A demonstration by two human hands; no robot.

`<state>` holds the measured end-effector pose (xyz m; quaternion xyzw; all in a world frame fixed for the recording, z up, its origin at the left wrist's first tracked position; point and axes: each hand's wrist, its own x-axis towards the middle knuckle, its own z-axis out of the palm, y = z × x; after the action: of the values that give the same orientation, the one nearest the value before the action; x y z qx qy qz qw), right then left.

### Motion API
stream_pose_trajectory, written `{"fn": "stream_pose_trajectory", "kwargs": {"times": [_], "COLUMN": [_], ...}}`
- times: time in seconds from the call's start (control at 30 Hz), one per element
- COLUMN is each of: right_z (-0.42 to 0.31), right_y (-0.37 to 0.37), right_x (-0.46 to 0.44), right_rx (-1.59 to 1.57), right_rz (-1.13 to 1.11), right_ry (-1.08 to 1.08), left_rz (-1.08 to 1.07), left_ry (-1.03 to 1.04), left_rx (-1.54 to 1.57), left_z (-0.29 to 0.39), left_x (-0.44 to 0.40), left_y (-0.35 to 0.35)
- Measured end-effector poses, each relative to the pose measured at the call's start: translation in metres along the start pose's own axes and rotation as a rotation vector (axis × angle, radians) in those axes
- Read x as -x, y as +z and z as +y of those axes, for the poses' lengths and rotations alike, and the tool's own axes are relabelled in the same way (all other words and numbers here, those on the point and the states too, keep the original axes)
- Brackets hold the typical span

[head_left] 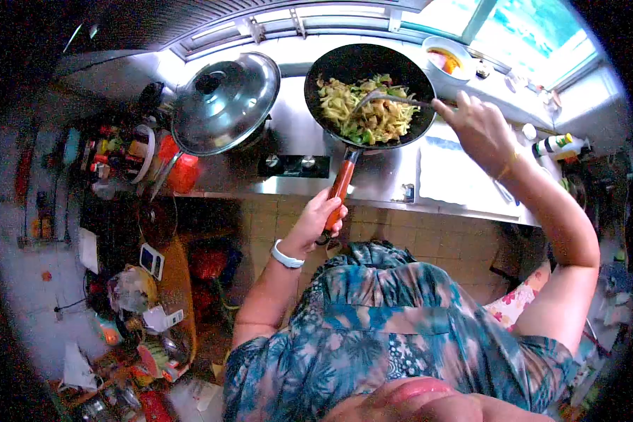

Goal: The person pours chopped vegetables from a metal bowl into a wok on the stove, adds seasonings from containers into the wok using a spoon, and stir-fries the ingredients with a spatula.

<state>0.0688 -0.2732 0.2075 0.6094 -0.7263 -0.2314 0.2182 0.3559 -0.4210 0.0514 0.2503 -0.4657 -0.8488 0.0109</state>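
A black wok (323,63) with a red-brown handle (342,179) is at the back of the stove, slightly tilted. My left hand (320,219) is closed around that handle, near its lower end. Inside the wok lies a heap of shredded food (383,121), pale yellow strips mixed with green pieces. My right hand (477,130) grips the end of a metal spatula (401,101), reaching in over the wok's right rim. The spatula's head touches the food, and part of it is hidden there.
Left of the wok stands a pan under a domed metal lid (226,105). Two stove knobs (290,162) are on the front panel. A bowl with orange-red contents (444,58) sits on the windowsill. Bottles (552,144) stand at the right, and a cluttered wooden table (179,281) is lower left.
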Motion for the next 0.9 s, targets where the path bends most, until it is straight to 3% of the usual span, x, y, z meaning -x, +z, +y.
{"fn": "stream_pose_trajectory", "kwargs": {"times": [0.07, 0.2, 0.27, 0.4, 0.47, 0.67, 0.73, 0.9], "right_z": [-0.005, 0.0, -0.005, -0.028, -0.036, 0.03, 0.05, 0.087], "right_y": [-0.016, -0.051, -0.048, -0.009, 0.022, 0.032, 0.03, 0.079], "right_x": [0.025, 0.062, 0.068, 0.048, 0.035, 0.032, 0.02, -0.071], "right_rx": [-0.047, -0.146, -0.138, -0.198, -0.217, -0.351, -0.447, -0.521], "right_rz": [0.054, -0.094, -0.123, -0.398, -0.208, -0.157, -0.059, -0.206], "right_ry": [0.043, 0.131, 0.143, 0.169, 0.196, 0.206, 0.33, 0.358], "left_rz": [0.024, 0.0, -0.017, -0.015, -0.02, -0.036, -0.028, -0.041], "left_ry": [0.0, -0.014, -0.005, -0.04, -0.027, -0.025, -0.023, -0.03], "left_rx": [0.007, -0.003, -0.009, 0.005, -0.01, -0.003, -0.02, -0.036], "left_z": [-0.001, -0.008, -0.009, -0.005, -0.005, -0.007, -0.006, -0.005], "left_x": [0.0, -0.003, -0.004, 0.0, -0.002, -0.005, -0.003, -0.006], "left_y": [0.002, -0.004, -0.006, -0.001, 0.0, -0.002, -0.002, -0.003]}}
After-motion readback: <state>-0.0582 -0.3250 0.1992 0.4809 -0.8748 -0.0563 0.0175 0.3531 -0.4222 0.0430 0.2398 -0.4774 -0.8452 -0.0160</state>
